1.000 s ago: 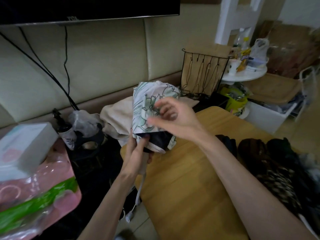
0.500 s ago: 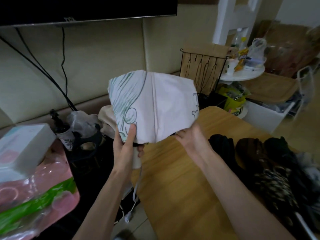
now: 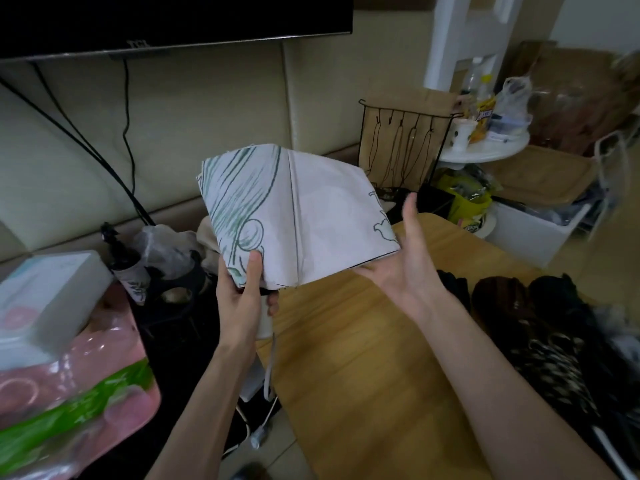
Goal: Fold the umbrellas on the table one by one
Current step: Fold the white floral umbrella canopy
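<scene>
I hold a white umbrella with green line drawings [image 3: 311, 216] up over the left end of the wooden table [image 3: 363, 358]. Its canopy is spread out into flat panels. My left hand [image 3: 242, 299] grips the white handle from below, thumb pressed on the cloth's lower edge; a white strap hangs down from it. My right hand [image 3: 405, 261] is open, palm up, fingers straight, at the canopy's lower right corner, just beneath the cloth. Dark umbrellas [image 3: 540, 327] lie bunched on the table's right side.
A pink and green plastic pack [image 3: 69, 393] with a white box [image 3: 45, 299] on it sits at the left. Behind the umbrella are a beige cloth heap [image 3: 207, 237], a black wire rack [image 3: 405, 147] and a round white side table [image 3: 485, 150]. Cables run down the wall.
The crumpled canopy has been pulled out into a wide flat sheet. My right hand let go of the cloth, dropped to its lower right corner and opened palm up.
</scene>
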`<state>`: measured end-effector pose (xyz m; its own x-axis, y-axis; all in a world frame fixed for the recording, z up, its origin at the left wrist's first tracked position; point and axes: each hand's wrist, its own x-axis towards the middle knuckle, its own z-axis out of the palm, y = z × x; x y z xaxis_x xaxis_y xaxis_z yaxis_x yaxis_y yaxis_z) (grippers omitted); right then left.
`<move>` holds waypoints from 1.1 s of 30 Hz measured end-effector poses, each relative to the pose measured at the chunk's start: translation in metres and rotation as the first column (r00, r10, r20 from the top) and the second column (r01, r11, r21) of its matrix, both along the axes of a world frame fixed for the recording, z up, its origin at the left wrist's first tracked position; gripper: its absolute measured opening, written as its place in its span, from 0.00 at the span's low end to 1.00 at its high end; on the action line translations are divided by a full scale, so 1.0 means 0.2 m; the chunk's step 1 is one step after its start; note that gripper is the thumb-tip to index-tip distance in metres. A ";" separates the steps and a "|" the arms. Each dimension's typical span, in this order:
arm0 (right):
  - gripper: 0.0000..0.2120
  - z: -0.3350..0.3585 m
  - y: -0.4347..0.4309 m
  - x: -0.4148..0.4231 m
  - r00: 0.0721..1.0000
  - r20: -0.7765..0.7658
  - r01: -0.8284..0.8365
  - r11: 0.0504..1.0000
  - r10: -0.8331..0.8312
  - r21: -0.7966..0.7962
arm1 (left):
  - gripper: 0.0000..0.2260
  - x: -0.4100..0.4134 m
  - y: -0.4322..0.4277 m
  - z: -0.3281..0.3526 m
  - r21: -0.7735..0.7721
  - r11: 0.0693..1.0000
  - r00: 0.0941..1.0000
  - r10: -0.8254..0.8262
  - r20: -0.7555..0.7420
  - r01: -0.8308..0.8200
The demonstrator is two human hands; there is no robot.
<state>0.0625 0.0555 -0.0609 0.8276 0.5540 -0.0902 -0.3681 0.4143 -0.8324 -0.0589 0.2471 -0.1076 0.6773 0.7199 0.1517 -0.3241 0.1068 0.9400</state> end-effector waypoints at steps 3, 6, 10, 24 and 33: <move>0.14 0.04 0.00 0.01 0.962 0.246 0.194 0.925 -0.115 -0.326 | 0.13 0.00 0.01 -0.01 0.026 1.000 1.000 -0.001 0.001 0.001; 0.07 0.05 0.00 0.02 0.893 0.401 0.372 0.840 -0.207 -0.394 | 0.14 0.01 0.01 -0.03 0.084 0.996 1.000 0.019 0.004 -0.020; 0.09 0.10 0.04 -0.03 0.855 0.483 0.351 0.898 -0.191 -0.267 | 0.32 0.02 0.01 -0.06 0.172 0.985 0.997 -0.011 -0.079 0.025; 0.15 0.20 0.36 -0.07 0.358 0.932 0.509 0.823 0.064 -0.252 | 0.21 0.03 -0.10 -0.05 0.182 0.959 0.970 -0.192 -0.151 0.218; 0.11 0.38 0.28 0.13 0.465 0.871 0.548 0.722 0.157 -0.422 | 0.20 -0.04 -0.08 -0.05 0.350 0.890 0.949 -0.223 -0.225 0.292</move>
<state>0.0875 0.1107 0.0159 0.7514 0.4686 0.4646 0.6345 -0.3199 -0.7036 -0.0659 0.2318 -0.1180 0.8712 0.4297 0.2375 -0.1614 -0.2062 0.9651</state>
